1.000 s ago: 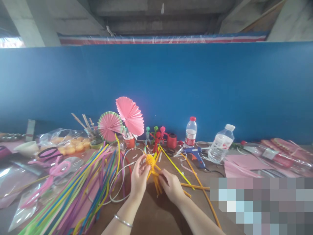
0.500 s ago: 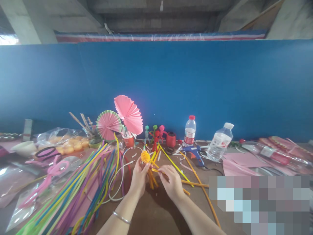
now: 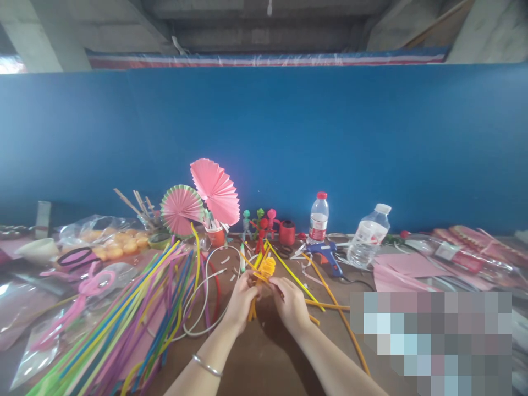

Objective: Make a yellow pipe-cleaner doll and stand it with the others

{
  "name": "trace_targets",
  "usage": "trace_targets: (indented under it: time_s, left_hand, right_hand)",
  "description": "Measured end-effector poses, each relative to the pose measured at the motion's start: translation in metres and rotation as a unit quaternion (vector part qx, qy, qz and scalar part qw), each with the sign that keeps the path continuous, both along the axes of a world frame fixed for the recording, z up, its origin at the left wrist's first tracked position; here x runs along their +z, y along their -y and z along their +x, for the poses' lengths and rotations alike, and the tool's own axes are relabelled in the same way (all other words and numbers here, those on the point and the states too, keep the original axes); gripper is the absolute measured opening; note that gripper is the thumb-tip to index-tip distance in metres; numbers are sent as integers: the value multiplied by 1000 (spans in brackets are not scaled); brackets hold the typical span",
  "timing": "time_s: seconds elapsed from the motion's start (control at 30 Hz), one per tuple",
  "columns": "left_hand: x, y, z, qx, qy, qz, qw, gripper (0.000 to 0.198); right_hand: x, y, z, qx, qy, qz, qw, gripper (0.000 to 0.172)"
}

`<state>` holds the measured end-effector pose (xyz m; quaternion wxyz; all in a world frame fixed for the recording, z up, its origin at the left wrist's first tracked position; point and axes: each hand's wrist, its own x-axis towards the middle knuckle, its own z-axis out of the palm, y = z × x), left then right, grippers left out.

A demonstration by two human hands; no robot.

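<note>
Between my two hands is an orange pipe-cleaner figure (image 3: pixel 267 268) with a coiled round head and several loose strands. My left hand (image 3: pixel 240 302) is closed on its strands from the left. From the right, the fingers of my right hand (image 3: pixel 292 308) pinch it just below the coil; exactly which strand they grip is hidden. Behind the figure stand a red pipe-cleaner figure (image 3: pixel 262 234) and several others in pink, green and teal. Loose orange pipe cleaners (image 3: pixel 330 286) and a yellow one (image 3: pixel 295 279) lie right of my hands.
A heap of coloured pipe cleaners (image 3: pixel 119 319) spreads across the left, beside a white cable (image 3: pixel 190 308). Toward the back stand a red cup with paper fans (image 3: pixel 215 236), a blue glue gun (image 3: pixel 328 257), a red-capped bottle (image 3: pixel 319 220) and a white-capped bottle (image 3: pixel 368 236).
The coiled orange head has swung from above my left hand to the right, between both hands. My right hand has come closer to the coil.
</note>
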<state>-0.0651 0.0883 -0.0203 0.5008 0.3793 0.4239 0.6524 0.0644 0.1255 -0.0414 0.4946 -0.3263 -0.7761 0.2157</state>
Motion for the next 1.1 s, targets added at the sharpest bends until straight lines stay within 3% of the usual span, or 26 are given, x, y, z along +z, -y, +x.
trace_targets:
  time_s: [0.2, 0.33, 0.53, 0.77, 1.1]
  left_hand:
    - [-3, -2, 6, 28, -62, -20, 998, 22]
    - [-10, -4, 4, 53, -90, -24, 994, 20]
    - [-7, -4, -4, 115, 16, -29, 993, 21]
    - [-4, -2, 1, 52, 38, -43, 997, 21]
    - [-1, -2, 2, 64, 26, -62, 996, 24]
  right_hand:
    - [-3, 4, -1, -16, 5, -41, 999, 11]
    - [-1, 7, -2, -18, -3, -14, 1000, 8]
    - [4, 4, 0, -77, 79, 26, 994, 13]
    - [4, 3, 1, -81, 78, 38, 993, 16]
    - [10, 5, 2, -75, 85, 67, 991, 15]
